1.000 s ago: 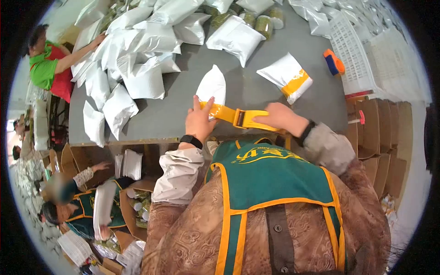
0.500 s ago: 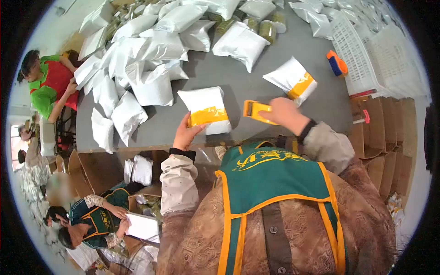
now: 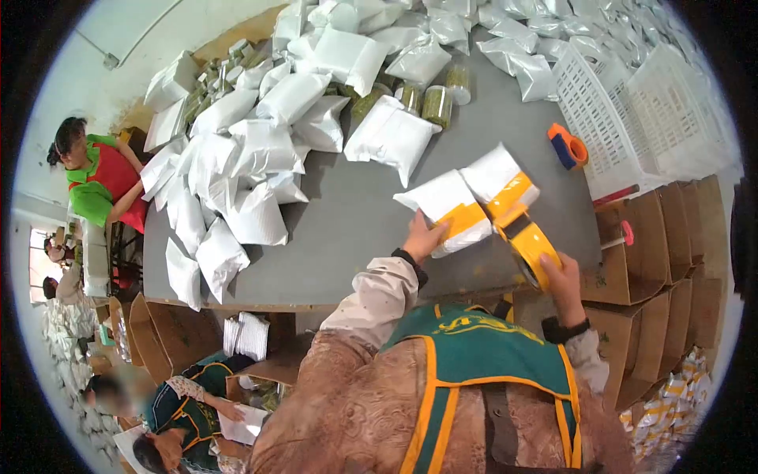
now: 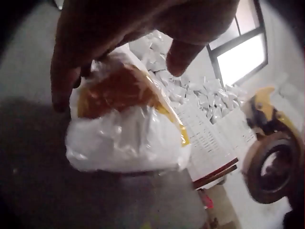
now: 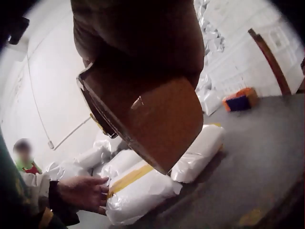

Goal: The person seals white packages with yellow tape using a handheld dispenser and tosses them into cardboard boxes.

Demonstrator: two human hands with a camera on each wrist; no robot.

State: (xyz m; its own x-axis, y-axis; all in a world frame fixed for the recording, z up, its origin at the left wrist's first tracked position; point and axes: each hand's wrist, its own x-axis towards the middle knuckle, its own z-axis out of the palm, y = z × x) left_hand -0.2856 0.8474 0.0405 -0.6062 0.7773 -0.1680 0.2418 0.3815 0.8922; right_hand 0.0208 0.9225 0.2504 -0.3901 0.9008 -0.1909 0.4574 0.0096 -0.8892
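Observation:
In the head view a white package with a yellow tape band [image 3: 461, 221] lies on the grey table, and my left hand [image 3: 425, 237] grips its near-left edge between thumb and fingers. A second taped white package [image 3: 502, 186] lies against its right side. My right hand [image 3: 562, 280] holds a yellow tape roll with its dispenser [image 3: 530, 246] at the packages' right. The left wrist view shows the left hand [image 4: 143, 28] spread over the taped package [image 4: 128, 138]. In the right wrist view the tape roll [image 5: 157, 114] hangs from the right hand [image 5: 143, 33].
Untaped white packages [image 3: 260, 217] are heaped at the left, with jars [image 3: 437, 107] behind. An orange and blue tool [image 3: 568, 147] lies near the white crate [image 3: 604, 118] at the right. Cardboard boxes [image 3: 624, 276] stand below the table's right. Other people are at the left.
The left hand has moved the taped package rightward until it meets the second one. The right hand, with the tape roll, has moved right and nearer the body, after the tape was separated from the package.

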